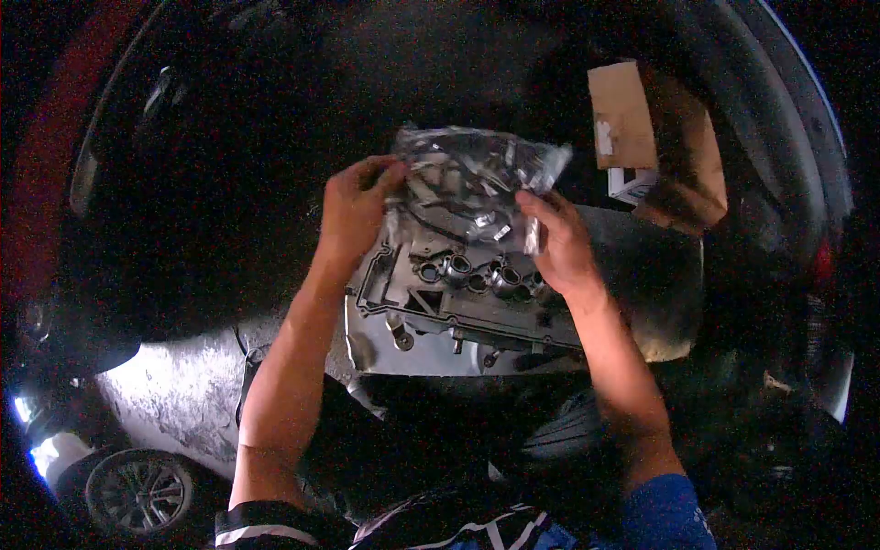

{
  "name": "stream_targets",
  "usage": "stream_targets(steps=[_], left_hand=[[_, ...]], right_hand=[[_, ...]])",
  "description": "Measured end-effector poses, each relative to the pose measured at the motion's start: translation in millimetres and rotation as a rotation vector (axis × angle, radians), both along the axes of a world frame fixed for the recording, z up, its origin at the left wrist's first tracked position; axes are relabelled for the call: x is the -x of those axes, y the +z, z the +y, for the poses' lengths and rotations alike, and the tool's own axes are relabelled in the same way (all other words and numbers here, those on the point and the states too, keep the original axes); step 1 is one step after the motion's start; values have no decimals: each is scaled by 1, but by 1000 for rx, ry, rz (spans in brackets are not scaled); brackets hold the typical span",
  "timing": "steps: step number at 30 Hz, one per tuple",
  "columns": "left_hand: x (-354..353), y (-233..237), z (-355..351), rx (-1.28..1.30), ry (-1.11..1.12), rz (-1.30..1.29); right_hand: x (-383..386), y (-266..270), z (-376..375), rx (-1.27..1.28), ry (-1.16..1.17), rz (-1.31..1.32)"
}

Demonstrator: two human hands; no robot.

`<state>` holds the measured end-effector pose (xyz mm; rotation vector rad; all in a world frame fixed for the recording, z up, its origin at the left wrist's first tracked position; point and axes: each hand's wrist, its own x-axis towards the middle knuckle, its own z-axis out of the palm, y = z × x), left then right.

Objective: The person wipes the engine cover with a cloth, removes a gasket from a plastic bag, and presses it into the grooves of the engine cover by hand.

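Head view | clear plastic bag (463, 179) with dark pieces inside, up over the engine cover (500, 316), hiding its far edge from where I watch | left grip (353, 206): I have it pinching the bag's left edge | right grip (564, 243): I'm holding the right side, thumb on top | cardboard box (683, 151) farther off, at right

From my feed I can't identify the pieces inside the clear plastic bag (463, 174) — they're blurred — and its small white label (501, 233) is too tiny to read. The bag hides part of the metal engine cover (463, 302); the bottom edge crops the blue sleeve (665, 513).
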<state>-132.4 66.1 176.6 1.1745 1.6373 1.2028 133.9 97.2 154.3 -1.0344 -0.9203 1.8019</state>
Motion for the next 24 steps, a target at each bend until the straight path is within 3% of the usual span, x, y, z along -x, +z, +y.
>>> stream_targets(steps=[2,4,7,10,13,17,20,23,24], left_hand=[[2,3,6,0,55,64],[3,5,11,-25,44,84],[-11,3,4,-72,119,173],[-29,8,-4,-411,53,764],[-46,16,-6,-343,-233,485],[-57,9,-3,-297,-231,197],[-42,16,-4,30,-427,64],[-43,17,-8,184,-509,-28],[-48,24,-11,117,-474,-19]], right_hand=[[-6,1,10,69,55,249],[-11,-20,19,-288,-2,-207],[1,-20,15,-354,-90,-272],[5,15,7,-314,45,-381],[10,23,1,-453,173,-518],[5,23,-3,-490,222,-501],[3,30,-14,-516,168,-542],[2,38,-19,-539,147,-633],[0,39,-19,-542,148,-662]])
